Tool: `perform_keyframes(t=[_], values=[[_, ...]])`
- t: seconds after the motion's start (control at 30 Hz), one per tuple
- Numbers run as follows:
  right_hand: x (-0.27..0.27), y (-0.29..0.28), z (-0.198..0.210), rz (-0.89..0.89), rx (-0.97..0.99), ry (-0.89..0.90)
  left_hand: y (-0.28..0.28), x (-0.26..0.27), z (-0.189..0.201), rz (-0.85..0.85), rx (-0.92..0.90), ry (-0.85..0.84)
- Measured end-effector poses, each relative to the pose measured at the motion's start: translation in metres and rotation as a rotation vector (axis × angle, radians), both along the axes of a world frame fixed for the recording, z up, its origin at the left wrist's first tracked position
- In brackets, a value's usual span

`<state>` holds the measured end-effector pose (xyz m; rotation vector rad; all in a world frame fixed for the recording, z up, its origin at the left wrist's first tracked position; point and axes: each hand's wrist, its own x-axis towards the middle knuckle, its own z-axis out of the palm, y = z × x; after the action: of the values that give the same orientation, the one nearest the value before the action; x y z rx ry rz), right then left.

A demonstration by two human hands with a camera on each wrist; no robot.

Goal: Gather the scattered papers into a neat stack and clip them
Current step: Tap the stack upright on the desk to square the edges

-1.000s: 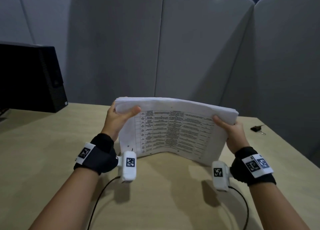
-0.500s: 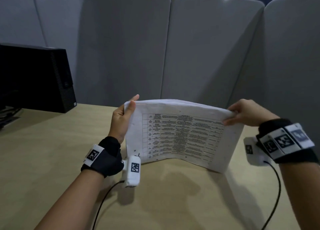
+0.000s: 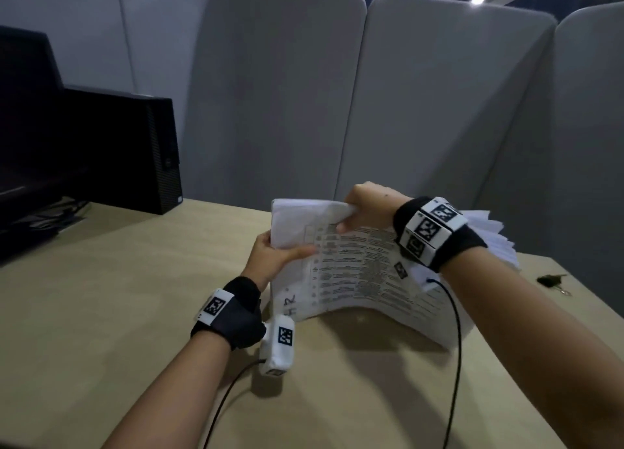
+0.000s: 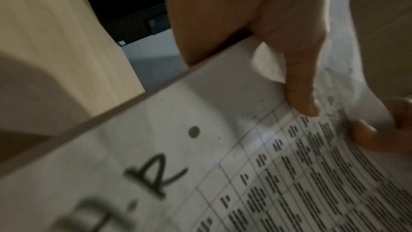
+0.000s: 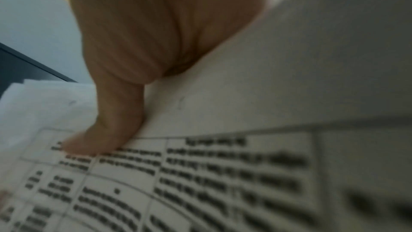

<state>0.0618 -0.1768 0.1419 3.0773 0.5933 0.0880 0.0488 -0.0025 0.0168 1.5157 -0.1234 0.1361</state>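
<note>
The papers (image 3: pixel 364 279) stand on edge on the desk (image 3: pixel 101 296), pinched by the left hand (image 3: pixel 273 257) at their left and the right hand (image 3: pixel 368 202) on top. Right of both grips lies a clip (image 3: pixel 550 280); far left, behind, a computer (image 3: pixel 118 151).

Papers (image 3: pixel 358 279): thick white stack, stood on its long lower edge on the desk (image 3: pixel 135 296), bowed so the middle of that edge arches clear of the wood. Front sheet printed with a ruled table of small dark text; handwritten marks in the blank left margin. Top-left corner bent forward and creased. Right end fanned, sheet edges splayed and uneven. Pinched at the left edge and at the top edge near the left corner. Clip (image 3: pixel 548 280): small, black, with wire handles, lying flat on the desk, right of the papers and apart from them.
</note>
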Motion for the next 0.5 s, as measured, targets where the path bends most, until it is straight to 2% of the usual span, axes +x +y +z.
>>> perform_keyframes(t=[0.07, 0.13, 0.27, 0.4, 0.5], values=[[-0.007, -0.014, 0.011, 0.047, 0.126, -0.027, 0.010, -0.001, 0.003, -0.038, 0.063, -0.028], [-0.015, -0.038, 0.025, 0.098, 0.394, -0.045, 0.024, 0.002, 0.010, -0.019, 0.075, -0.062], [-0.031, -0.083, 0.038, 0.193, 0.929, -0.110, 0.034, 0.014, 0.052, -0.006, -0.100, -0.175], [-0.037, -0.103, 0.023, 0.196, 1.291, -0.220, -0.006, 0.016, 0.111, -0.138, -0.251, -0.248], [-0.036, -0.112, 0.005, 0.157, 1.469, -0.286, -0.040, 0.007, 0.148, -0.075, -0.323, -0.278]])
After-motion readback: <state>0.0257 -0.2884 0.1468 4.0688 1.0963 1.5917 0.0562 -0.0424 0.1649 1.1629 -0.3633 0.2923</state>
